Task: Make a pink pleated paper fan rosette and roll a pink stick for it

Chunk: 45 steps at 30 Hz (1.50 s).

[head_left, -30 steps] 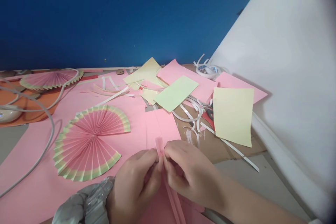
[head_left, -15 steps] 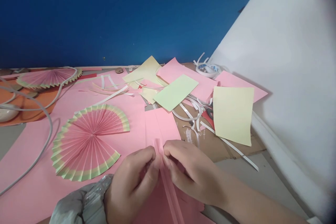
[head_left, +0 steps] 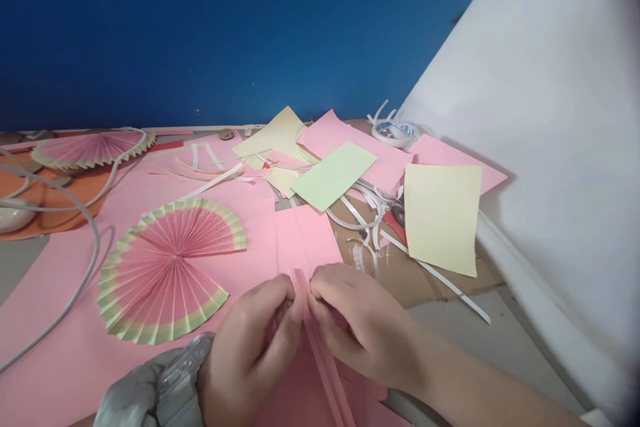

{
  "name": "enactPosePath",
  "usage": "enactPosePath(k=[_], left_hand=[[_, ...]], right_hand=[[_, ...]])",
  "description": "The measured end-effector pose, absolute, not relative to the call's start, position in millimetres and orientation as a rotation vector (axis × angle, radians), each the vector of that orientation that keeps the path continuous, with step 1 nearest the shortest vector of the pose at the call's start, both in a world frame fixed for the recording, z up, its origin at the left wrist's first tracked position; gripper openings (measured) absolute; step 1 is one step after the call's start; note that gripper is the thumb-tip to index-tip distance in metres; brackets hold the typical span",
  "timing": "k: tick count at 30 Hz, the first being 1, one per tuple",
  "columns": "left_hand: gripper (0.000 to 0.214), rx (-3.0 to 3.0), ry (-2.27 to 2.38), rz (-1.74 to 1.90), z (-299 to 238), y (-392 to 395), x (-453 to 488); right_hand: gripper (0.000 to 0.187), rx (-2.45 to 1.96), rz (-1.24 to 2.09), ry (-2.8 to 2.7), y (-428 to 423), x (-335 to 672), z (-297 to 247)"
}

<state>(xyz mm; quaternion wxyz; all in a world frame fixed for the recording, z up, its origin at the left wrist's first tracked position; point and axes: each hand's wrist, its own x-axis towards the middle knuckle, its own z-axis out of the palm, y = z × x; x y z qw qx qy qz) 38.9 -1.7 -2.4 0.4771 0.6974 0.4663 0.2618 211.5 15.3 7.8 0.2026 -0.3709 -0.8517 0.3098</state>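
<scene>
A narrow folded pink paper strip (head_left: pixel 325 360) runs from between my hands down toward the bottom edge. My left hand (head_left: pixel 255 333) pinches its far end from the left, thumb and fingers closed. On the other side my right hand (head_left: pixel 365 327) grips the same end, fingertips pressed against the paper. The two hands almost meet, with only the strip between them. To the left lies a pleated paper fan (head_left: pixel 170 267), pink with a green and yellow rim, spread nearly into a full circle. Pink paper (head_left: pixel 305 233) lies flat under and beyond my hands.
Behind lie a pale green sheet (head_left: pixel 335 177), a pale yellow sheet (head_left: pixel 443 220) and a tape roll (head_left: pixel 395 131). Scissors (head_left: pixel 399 213) are partly hidden. Another pleated fan (head_left: pixel 95 148) rests at the back left, near a white cable (head_left: pixel 93 267). A white panel (head_left: pixel 550 113) slants at right.
Both hands keep their pinch on the pink strip, and its far end sits slightly lower in view. Everything else looks almost the same.
</scene>
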Motion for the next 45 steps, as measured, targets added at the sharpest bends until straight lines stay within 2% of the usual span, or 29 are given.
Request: enactPosePath(k=[18, 27, 45], left_hand=[[0.026, 1.825, 1.141, 0.481, -6.4, 0.3, 41.0], [0.029, 1.698, 1.164, 0.604, -5.2, 0.1, 39.2], [0.025, 1.770, 1.203, 0.502, -7.6, 0.1, 41.5]], right_hand=[[0.023, -1.153, 0.838, -2.441, 14.0, 210.6, 10.7], [0.021, -1.105, 0.895, -2.393, 15.6, 211.7, 12.1], [0.023, -1.222, 0.917, -2.367, 11.6, 208.3, 12.0]])
